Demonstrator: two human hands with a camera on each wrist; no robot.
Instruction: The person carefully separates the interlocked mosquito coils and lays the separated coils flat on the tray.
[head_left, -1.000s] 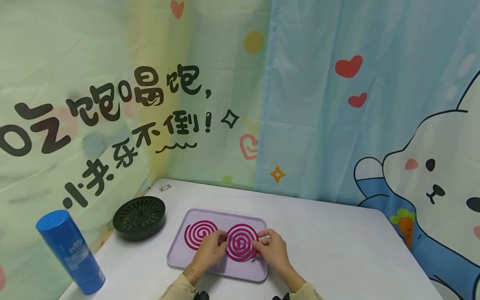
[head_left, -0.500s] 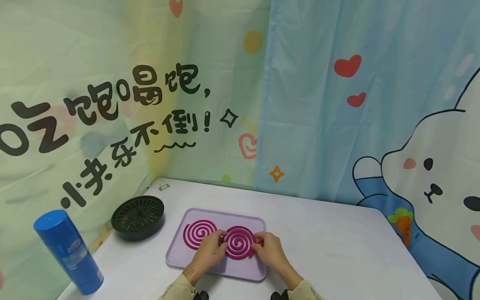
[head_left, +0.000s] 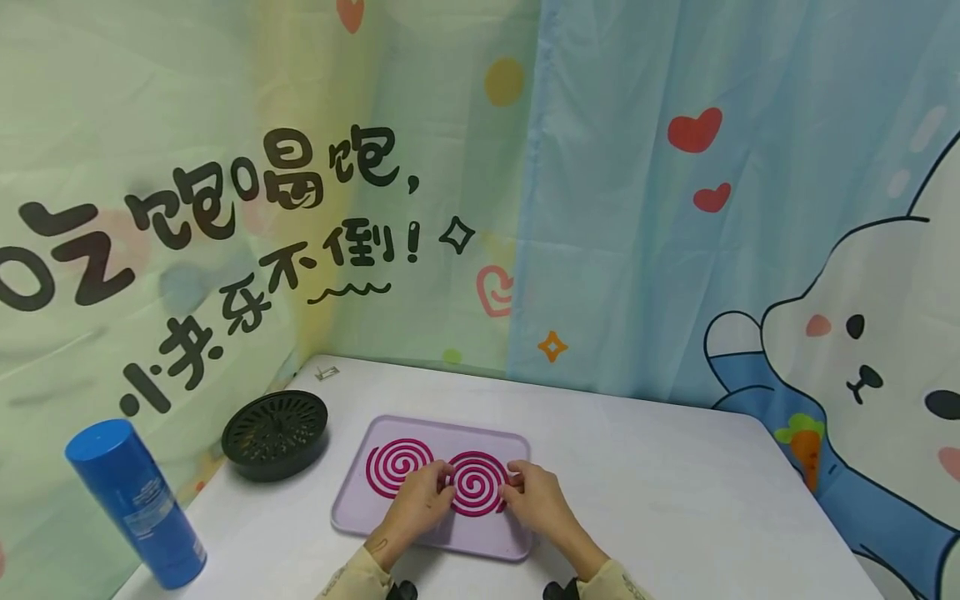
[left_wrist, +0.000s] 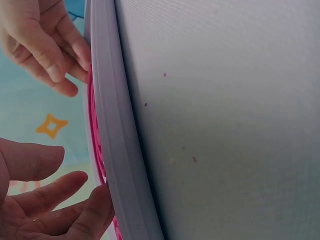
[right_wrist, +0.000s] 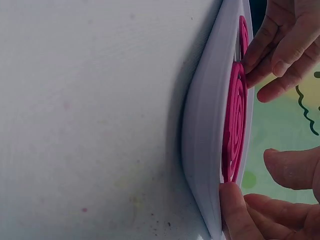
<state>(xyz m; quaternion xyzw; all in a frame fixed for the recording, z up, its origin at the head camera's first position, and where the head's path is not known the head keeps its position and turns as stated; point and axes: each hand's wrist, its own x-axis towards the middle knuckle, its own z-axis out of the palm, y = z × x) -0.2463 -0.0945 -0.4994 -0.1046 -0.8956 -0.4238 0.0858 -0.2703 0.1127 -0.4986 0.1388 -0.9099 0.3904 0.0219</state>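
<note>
Two magenta mosquito coils lie flat on a lilac tray (head_left: pixel 465 543). Around the right coil (head_left: pixel 476 483) are both hands, one at each side. My left hand (head_left: pixel 417 504) is at its left edge, covering part of the left coil (head_left: pixel 401 467); my right hand (head_left: pixel 542 500) is at its right edge. In the right wrist view, fingertips of the right hand (right_wrist: pixel 270 215) touch the tray rim beside the coil (right_wrist: pixel 236 120), thumb held apart. The left wrist view has the left hand (left_wrist: pixel 50 210) likewise, its thumb raised and fingertips by the coil. Neither hand pinches anything.
A black round holder with a slotted top (head_left: pixel 275 435) stands left of the tray. Farther left is a blue spray can (head_left: pixel 138 504). A small metal piece (head_left: pixel 327 373) lies at the table's back corner. Printed curtains hang behind the white table (head_left: pixel 675 492).
The right coil, earlier held slightly raised and tilted between both hands, now lies flat on the tray. The fingers have loosened from it, and the right hand has shifted slightly left.
</note>
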